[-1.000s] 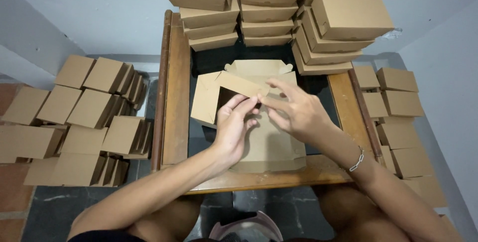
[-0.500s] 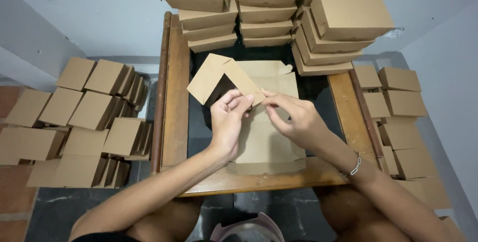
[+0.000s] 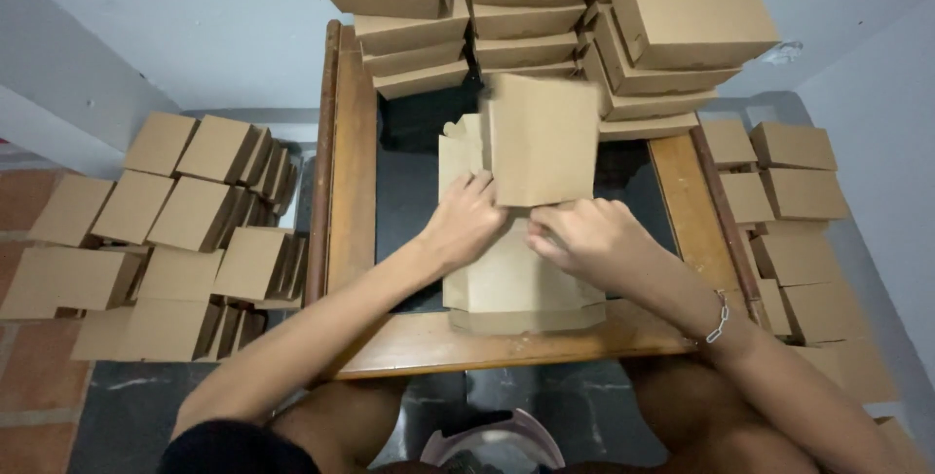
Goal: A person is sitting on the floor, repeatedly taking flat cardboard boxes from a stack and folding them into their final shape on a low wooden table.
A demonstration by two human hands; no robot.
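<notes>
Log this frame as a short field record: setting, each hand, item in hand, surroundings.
setting: wooden table with dark inset top, seen from above
left hand: grips lower left edge of the cardboard panel
right hand: pinches the panel's lower edge
panel state: raised, blurred
under hands: stack of flat blanks
table rear: stacked folded boxes
floor left: folded boxes
floor right: more boxes

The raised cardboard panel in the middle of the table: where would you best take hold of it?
Probably along its bottom edge, coming from the near side, one hand at each lower corner. The raised cardboard panel stands up from the flat sheets, so its lower edge is the reachable part. That is where the left hand and right hand pinch it now.
</notes>
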